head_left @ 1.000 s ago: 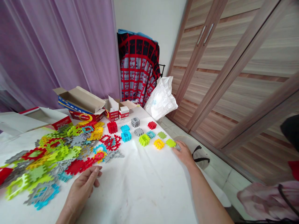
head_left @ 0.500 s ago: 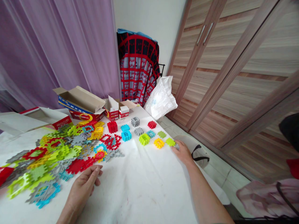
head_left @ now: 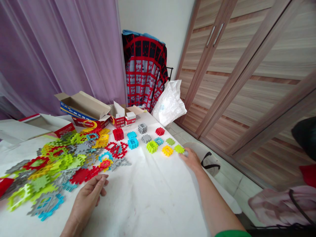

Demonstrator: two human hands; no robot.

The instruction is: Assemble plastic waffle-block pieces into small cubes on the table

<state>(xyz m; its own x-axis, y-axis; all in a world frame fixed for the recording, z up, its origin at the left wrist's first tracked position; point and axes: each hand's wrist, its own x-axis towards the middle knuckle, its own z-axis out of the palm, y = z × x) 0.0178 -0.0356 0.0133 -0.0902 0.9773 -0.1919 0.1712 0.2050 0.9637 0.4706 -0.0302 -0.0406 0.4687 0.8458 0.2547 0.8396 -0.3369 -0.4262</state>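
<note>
Since half a second ago, the right hand (head_left: pixel 191 160) has edged slightly left, towards the lime-green toothed tile (head_left: pixel 179 148), and a green sleeve (head_left: pixel 232 233) has come into view behind it; the left hand (head_left: pixel 90 192) has barely shifted. Right fingers pinch a small grey piece (head_left: pixel 185 153), mostly hidden, so its long axis cannot be told. That lime-green tile lies flat on the worktop (head_left: pixel 148 200) just beyond and left of the right fingertips; whether the grey piece touches it is unclear. It looks roughly square, with no clear long axis, and the right hand is much the nearer. A yellow toothed piece (head_left: pixel 167 150) lies farther to that hand's left. Left fingers are loosely curled, with nothing seen between them, just beside a red toothed tile (head_left: pixel 79 176) at the near edge of the heap.
</note>
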